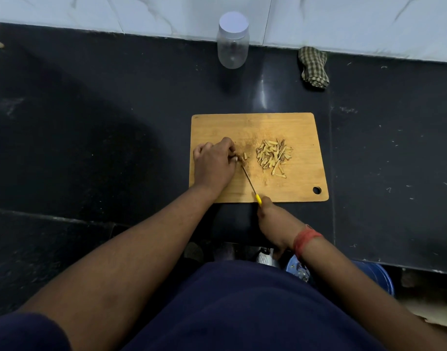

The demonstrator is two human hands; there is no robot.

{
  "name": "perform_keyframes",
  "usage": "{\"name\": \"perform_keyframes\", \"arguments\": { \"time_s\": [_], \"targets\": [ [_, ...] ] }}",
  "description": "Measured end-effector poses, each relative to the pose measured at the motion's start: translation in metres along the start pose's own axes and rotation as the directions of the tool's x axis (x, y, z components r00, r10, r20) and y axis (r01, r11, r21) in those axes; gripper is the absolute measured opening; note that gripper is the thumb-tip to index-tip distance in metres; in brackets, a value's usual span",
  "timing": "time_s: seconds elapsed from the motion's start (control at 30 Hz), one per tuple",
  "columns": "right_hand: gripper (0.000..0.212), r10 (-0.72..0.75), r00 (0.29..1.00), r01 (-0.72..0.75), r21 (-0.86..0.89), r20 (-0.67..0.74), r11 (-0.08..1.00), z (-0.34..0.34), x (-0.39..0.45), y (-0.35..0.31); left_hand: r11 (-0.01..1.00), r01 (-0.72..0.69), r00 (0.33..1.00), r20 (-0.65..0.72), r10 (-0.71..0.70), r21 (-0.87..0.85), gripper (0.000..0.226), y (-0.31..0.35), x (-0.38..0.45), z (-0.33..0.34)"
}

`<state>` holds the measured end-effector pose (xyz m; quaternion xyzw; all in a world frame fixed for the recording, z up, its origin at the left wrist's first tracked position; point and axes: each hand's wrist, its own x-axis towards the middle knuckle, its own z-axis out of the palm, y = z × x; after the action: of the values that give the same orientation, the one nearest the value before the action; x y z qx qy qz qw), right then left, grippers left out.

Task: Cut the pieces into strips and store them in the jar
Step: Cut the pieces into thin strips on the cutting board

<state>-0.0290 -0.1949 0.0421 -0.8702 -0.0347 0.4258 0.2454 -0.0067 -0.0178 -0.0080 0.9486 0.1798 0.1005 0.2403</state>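
Note:
A wooden cutting board [288,122] lies on the dark counter. My left hand [213,160] rests on the board's left part, its fingertips pinching a small brownish piece [243,158]. My right hand [275,221] grips the yellow handle of a thin knife [247,178], whose blade tip meets that piece. A heap of pale cut strips [274,155] lies to the right on the board. A clear plastic jar [232,41] with a white lid on stands at the back by the wall.
A folded checked cloth [313,68] lies at the back right against the marble wall. Below the counter's front edge a blue bucket [377,274] stands by my right forearm. The dark counter [90,122] stretches wide to the left and right.

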Motion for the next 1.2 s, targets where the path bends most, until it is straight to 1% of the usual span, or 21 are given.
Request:
{"name": "perform_keyframes", "arguments": {
  "time_s": [0.07, 0.13, 0.2, 0.3, 0.4, 0.5, 0.57, 0.67, 0.77, 0.83, 0.9, 1.0, 1.07, 1.13, 1.2],
  "targets": [
    [0.040, -0.028, 1.000, 0.029, -0.027, 0.007, 0.999, -0.008, -0.010, 0.004, 1.000, -0.013, 1.000, 0.004, 0.013, -0.003, 0.019, 0.000, 0.000, -0.001],
    [0.039, -0.074, 0.997, 0.073, 0.040, 0.034, 0.997, -0.015, -0.009, 0.005, 0.999, -0.027, 1.000, 0.016, 0.027, -0.025, 0.019, -0.002, -0.001, -0.001],
    [0.038, -0.101, 0.995, 0.100, 0.046, 0.023, 0.994, -0.020, -0.009, -0.002, 0.998, -0.039, 0.999, 0.012, 0.039, -0.044, 0.019, -0.006, -0.004, -0.002],
    [0.033, -0.153, 0.988, 0.154, -0.013, 0.035, 0.988, -0.017, -0.003, -0.009, 0.997, -0.032, 0.999, -0.028, 0.030, -0.064, 0.022, -0.012, -0.011, -0.004],
    [0.029, -0.155, 0.987, 0.156, -0.025, 0.051, 0.987, -0.013, 0.003, -0.015, 0.997, -0.043, 0.998, -0.058, 0.039, -0.066, 0.021, -0.017, -0.016, -0.009],
    [0.040, -0.119, 0.990, 0.120, -0.005, 0.074, 0.993, -0.014, 0.005, -0.016, 0.998, -0.057, 0.995, -0.081, 0.056, -0.010, 0.021, -0.021, -0.017, -0.013],
    [0.045, -0.082, 0.996, 0.081, 0.011, 0.041, 0.997, -0.017, 0.004, -0.011, 0.999, -0.042, 0.994, -0.099, 0.043, 0.011, 0.021, -0.025, -0.018, -0.014],
    [0.040, -0.084, 0.996, 0.084, 0.024, -0.005, 0.996, -0.019, 0.000, -0.007, 1.000, -0.009, 0.994, -0.110, 0.011, 0.018, 0.021, -0.033, -0.019, -0.015],
    [0.036, -0.136, 0.991, 0.136, -0.052, 0.003, 0.989, -0.014, 0.001, -0.008, 1.000, 0.007, 0.992, -0.125, -0.005, 0.017, 0.020, -0.038, -0.019, -0.014],
    [0.034, -0.142, 0.990, 0.143, -0.062, 0.013, 0.988, -0.013, 0.002, -0.010, 1.000, 0.011, 0.992, -0.124, -0.010, 0.007, 0.020, -0.039, -0.019, -0.014],
    [0.039, -0.108, 0.994, 0.108, -0.007, 0.011, 0.994, -0.016, 0.005, -0.009, 1.000, 0.014, 0.994, -0.110, -0.012, 0.017, 0.022, -0.040, -0.018, -0.015],
    [0.034, -0.057, 0.998, 0.057, 0.031, -0.020, 0.998, -0.022, 0.003, -0.005, 0.999, 0.024, 0.995, -0.095, -0.022, 0.024, 0.024, -0.041, -0.016, -0.016],
    [0.035, -0.088, 0.996, 0.089, 0.018, -0.017, 0.996, -0.020, 0.001, -0.005, 0.999, 0.033, 0.995, -0.090, -0.030, 0.030, 0.026, -0.041, -0.014, -0.016],
    [0.037, -0.137, 0.991, 0.137, -0.046, 0.004, 0.989, -0.014, 0.000, -0.005, 0.998, 0.038, 0.997, -0.075, -0.035, 0.045, 0.029, -0.041, -0.013, -0.015],
    [0.037, -0.145, 0.989, 0.145, -0.066, 0.008, 0.987, -0.010, 0.002, -0.003, 0.997, 0.034, 0.998, -0.063, -0.030, 0.064, 0.030, -0.040, -0.011, -0.015]
  ]
}}
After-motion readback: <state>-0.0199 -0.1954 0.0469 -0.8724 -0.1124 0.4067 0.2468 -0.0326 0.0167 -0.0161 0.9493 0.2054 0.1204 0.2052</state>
